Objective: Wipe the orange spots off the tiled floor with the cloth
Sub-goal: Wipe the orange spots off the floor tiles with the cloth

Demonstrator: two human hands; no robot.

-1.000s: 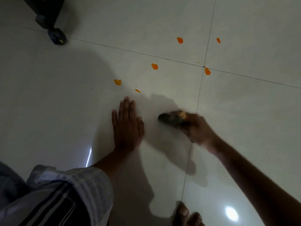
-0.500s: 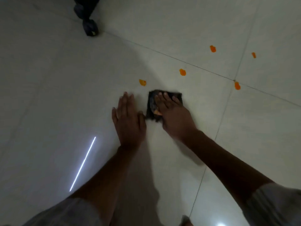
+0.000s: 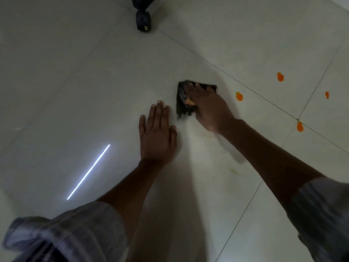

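My right hand presses flat on a dark cloth on the pale tiled floor; the fingers lie straight across it. An orange smear shows on the cloth beside my thumb. My left hand rests palm-down on the tile just left of the cloth, fingers straight, holding nothing. Several orange spots lie to the right: the nearest orange spot just beyond the cloth, another orange spot farther back, a small orange spot, and one orange spot by the grout crossing.
A dark chair caster stands at the top centre. Faint yellowish streaks mark the tile under my right forearm. A bright light reflection runs across the floor at the left. My striped sleeves fill the lower corners.
My right hand has slid the cloth forward past my left fingertips, over the place where the leftmost orange spot lay; that spot no longer shows. My left hand stays planted.
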